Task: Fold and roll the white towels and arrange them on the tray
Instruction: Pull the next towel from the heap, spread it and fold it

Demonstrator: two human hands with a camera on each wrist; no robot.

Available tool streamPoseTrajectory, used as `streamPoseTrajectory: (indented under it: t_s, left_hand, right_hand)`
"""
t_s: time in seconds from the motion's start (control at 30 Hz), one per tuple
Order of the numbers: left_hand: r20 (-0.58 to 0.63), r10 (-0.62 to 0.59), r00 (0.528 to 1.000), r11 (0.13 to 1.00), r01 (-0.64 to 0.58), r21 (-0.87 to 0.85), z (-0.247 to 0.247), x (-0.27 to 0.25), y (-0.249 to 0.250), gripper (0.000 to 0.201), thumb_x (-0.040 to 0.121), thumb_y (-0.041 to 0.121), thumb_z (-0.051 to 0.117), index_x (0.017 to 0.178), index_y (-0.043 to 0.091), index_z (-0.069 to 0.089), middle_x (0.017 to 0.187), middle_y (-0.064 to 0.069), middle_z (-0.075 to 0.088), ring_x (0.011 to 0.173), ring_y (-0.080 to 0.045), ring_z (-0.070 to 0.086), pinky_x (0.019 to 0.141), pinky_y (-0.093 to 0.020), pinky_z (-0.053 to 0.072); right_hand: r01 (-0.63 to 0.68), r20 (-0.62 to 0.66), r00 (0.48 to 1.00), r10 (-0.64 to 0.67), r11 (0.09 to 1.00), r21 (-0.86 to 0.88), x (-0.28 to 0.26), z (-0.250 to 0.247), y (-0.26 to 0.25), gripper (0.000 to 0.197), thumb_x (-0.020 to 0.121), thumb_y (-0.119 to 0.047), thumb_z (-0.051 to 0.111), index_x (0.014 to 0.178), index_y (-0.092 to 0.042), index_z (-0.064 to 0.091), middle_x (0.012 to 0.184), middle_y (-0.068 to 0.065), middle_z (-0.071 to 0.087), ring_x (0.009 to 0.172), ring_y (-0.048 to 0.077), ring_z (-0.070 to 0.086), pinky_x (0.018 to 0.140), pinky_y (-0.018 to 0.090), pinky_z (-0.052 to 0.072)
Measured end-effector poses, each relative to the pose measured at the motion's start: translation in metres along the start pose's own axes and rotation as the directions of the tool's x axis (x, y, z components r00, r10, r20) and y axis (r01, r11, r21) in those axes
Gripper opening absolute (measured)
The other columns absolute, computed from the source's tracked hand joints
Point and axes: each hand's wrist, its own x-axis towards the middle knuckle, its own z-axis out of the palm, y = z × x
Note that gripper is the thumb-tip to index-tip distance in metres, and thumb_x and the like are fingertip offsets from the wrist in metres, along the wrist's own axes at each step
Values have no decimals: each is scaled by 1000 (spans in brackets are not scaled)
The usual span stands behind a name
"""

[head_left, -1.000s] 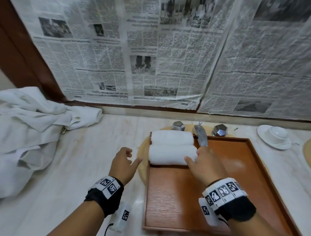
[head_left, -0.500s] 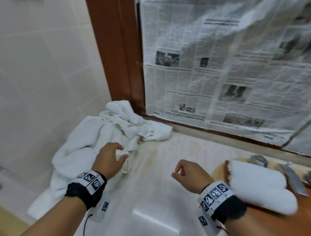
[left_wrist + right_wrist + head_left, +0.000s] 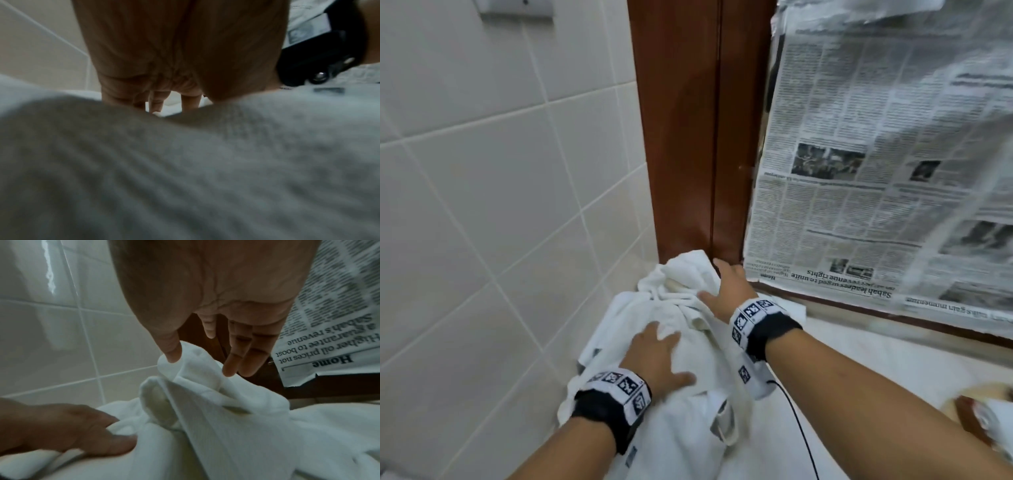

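Note:
A crumpled pile of white towels lies on the counter in the corner by the tiled wall. My left hand rests on top of it with fingers spread, and the cloth fills the left wrist view beneath the palm. My right hand reaches farther back, fingers straight. Its thumb and fingertips touch a bunched fold at the top of the pile. My left hand also shows there, low on the left. A rolled towel on the wooden tray peeks in at the far right edge.
A tiled wall closes the left side. A brown wooden frame stands behind the pile, with newspaper sheets hung to its right. The pale marble counter runs right toward the tray. A black cable trails from my right wrist.
The view swung left from the tray to the towel pile. My right hand left the rolled towels and crossed the counter. Both hands now lie on the pile.

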Motion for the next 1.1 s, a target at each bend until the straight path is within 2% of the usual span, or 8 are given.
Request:
streamPoseTrajectory:
  t_s: [0.1,0.17,0.23,0.37,0.57,0.8,1.0,1.1]
  left_hand:
    - [47,19,999,1000,-18,-11,7,6,-4,99,79,76,55,156,30,14,163,-15,-4,147,-38,10,121,-44,14]
    - [40,33,999,998,-31,-49,7,9,-6,98,79,75,55,156,30,16,163,-15,-5,148,-37,7,121,-43,12]
    - [26,40,999,996,-38,-78,9,10,-9,98,78,77,55,156,31,17,163,-13,-5,149,-35,7,120,-42,11]
    - [3,33,999,992,-33,-120,13,7,-10,98,78,77,55,156,31,17,164,-12,-2,149,-34,9,120,-41,12]
    - [-178,17,984,935,-79,-345,-24,-1,2,85,65,69,72,133,25,44,127,6,53,120,-18,53,101,-31,42]
    - [-593,-72,802,749,-350,-563,-111,-30,61,117,49,66,83,142,30,23,136,3,46,120,-24,51,98,-50,48]
    - [-824,31,566,642,-643,-418,-182,-101,128,19,92,27,62,105,24,48,94,7,58,83,-13,59,63,-14,41]
    - [-868,31,495,573,-720,-390,-206,-145,157,9,97,21,54,95,28,50,79,12,61,68,0,56,54,-9,38]
  right_hand:
    - [7,67,998,-4,999,-42,19,7,-10,85,89,-45,65,157,-32,16,150,5,34,127,26,52,102,36,44]
    - [5,114,993,7,995,-101,29,11,-13,67,92,-41,61,151,-26,33,136,9,54,119,27,58,95,32,47]
    - [5,128,992,13,990,-143,30,15,-16,38,95,-32,55,129,-16,56,116,10,66,106,29,62,79,28,45]
    - [49,120,992,-38,995,-93,13,18,-12,18,95,-24,51,104,-10,58,94,8,63,95,30,62,71,29,38]
    - [235,-85,969,-233,972,24,-34,-36,-14,16,100,-21,49,109,-14,60,96,7,67,84,24,61,69,31,42]
    - [456,-392,848,-358,869,191,-95,-170,-58,19,99,-24,51,114,-25,63,99,-5,69,93,16,66,83,45,56]
    - [532,-587,744,-320,815,230,-189,-296,-73,9,90,-38,59,97,-42,64,92,-3,71,88,23,70,77,53,58]
    - [508,-691,687,-226,829,234,-239,-346,-60,19,79,-49,66,96,-45,60,83,-3,70,77,23,69,72,50,59]
